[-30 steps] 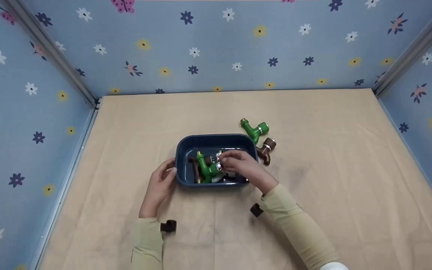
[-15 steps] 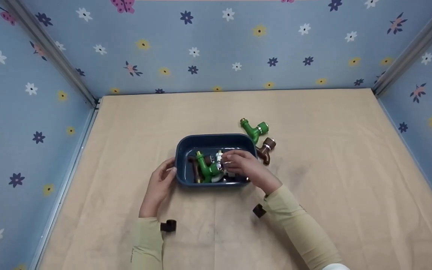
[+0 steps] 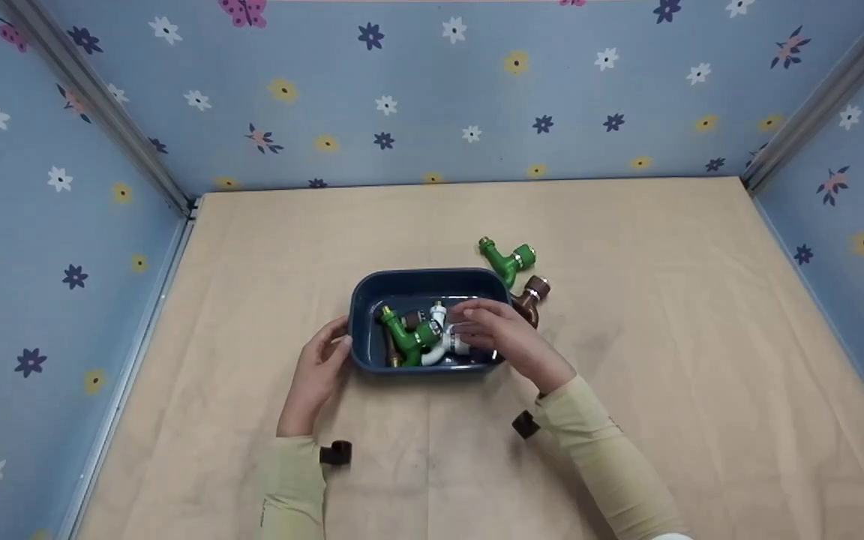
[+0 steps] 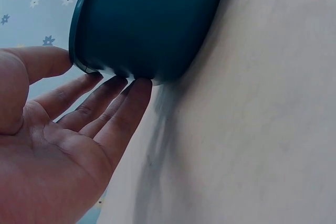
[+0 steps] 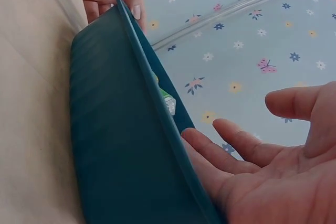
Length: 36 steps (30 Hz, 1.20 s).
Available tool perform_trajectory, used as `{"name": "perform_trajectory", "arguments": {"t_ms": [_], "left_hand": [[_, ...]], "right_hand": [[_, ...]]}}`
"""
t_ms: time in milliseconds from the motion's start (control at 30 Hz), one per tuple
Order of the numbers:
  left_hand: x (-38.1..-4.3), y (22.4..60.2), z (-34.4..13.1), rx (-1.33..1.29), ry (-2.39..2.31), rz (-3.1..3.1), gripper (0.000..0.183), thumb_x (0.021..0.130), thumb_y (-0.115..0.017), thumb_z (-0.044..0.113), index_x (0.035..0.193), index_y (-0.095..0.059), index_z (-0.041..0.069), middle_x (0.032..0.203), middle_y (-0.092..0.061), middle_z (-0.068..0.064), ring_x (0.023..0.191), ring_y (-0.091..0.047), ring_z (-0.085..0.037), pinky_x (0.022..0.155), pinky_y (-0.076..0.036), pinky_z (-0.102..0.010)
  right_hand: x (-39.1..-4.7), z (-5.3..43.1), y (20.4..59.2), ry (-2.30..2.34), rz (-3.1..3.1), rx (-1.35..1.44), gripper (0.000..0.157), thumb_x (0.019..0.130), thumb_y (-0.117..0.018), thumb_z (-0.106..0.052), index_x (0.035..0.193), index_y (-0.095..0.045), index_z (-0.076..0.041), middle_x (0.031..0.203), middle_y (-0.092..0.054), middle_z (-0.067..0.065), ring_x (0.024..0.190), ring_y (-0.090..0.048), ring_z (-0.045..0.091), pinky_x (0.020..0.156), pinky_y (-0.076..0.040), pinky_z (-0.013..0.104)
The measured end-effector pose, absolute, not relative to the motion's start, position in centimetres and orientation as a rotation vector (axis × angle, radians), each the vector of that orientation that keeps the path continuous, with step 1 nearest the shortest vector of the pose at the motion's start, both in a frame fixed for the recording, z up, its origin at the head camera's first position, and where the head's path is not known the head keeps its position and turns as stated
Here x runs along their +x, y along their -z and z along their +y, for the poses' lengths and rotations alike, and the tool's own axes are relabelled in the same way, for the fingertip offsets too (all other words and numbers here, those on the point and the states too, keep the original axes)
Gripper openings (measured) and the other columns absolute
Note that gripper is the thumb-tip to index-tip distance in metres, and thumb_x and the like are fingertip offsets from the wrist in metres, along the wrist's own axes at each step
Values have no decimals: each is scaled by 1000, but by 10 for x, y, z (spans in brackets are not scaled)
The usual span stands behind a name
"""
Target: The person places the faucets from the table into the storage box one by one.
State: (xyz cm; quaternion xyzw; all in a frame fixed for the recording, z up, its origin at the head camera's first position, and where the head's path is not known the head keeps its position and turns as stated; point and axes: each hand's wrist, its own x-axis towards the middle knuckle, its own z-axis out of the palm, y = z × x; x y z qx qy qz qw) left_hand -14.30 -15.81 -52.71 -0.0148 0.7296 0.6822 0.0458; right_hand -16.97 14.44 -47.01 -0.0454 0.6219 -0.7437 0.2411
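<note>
A dark blue tray (image 3: 432,273) sits mid-table. In it lie a green pipe fitting (image 3: 406,336), a white fitting (image 3: 439,343) and a brown one, mostly hidden. My left hand (image 3: 338,334) touches the tray's left wall with straight fingers (image 4: 118,103), thumb at the rim of the tray (image 4: 152,19). My right hand (image 3: 469,330) hovers over the tray's right end with relaxed fingers (image 5: 220,148) above the rim, holding nothing; the tray wall (image 5: 115,145) fills that view. Outside the tray, behind my right hand, lie another green fitting (image 3: 508,259) and a brown fitting (image 3: 532,292).
The table is covered in tan paper (image 3: 664,315). Blue flowered walls (image 3: 432,97) close it in at the back, left and right. A small black device sits at each wrist (image 3: 336,453) (image 3: 525,424).
My right hand has drawn back slightly to the right and let go of the white fitting, which now lies in view. The green fitting in the tray has shifted. The left hand has stayed put.
</note>
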Motion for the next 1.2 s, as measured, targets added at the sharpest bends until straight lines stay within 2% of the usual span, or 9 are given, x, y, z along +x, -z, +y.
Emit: {"name": "perform_trajectory", "arguments": {"t_ms": [233,400,500,733,1000,1200], "left_hand": [[-143,524,-159,-50,-2101,2174,41,99,-51,10,139,-46,1,132,-49,-21,119,-51,-31,91,-46,-24],[-140,508,-156,-61,-2089,2149,42,99,-50,6,139,-43,-4,134,-47,-24,121,-49,-34,91,-46,-23],[-137,501,-154,-46,-2085,2150,42,100,-49,5,139,-41,-7,134,-45,-27,122,-48,-37,91,-46,-23],[-143,529,-158,-26,-2126,2209,39,99,-52,7,137,-48,0,130,-51,-20,118,-52,-31,91,-46,-23],[-144,529,-157,-12,-2101,2260,38,99,-52,7,137,-49,1,128,-53,-19,116,-54,-30,91,-46,-24],[-144,530,-156,-23,-2098,2269,39,99,-52,6,136,-48,-1,128,-53,-21,116,-54,-31,91,-46,-24]], "right_hand": [[-164,152,465,2097,1684,-101,35,99,-49,-15,123,-50,11,132,-48,31,122,-46,45,101,-39,48],[-163,158,461,2125,1670,-83,35,99,-50,-15,123,-50,10,133,-46,32,121,-47,45,102,-38,50],[-163,161,461,2144,1664,-75,37,99,-50,-16,124,-50,11,130,-50,29,120,-48,45,101,-39,51],[-162,170,456,2206,1635,-55,36,98,-50,-13,127,-48,10,130,-50,30,121,-45,48,100,-40,48],[-162,181,452,2266,1650,-61,37,98,-48,-12,128,-47,10,130,-50,31,115,-54,39,100,-41,47],[-163,189,451,2288,1650,-80,38,99,-46,-11,129,-45,12,130,-48,33,119,-48,45,100,-40,47]]}}
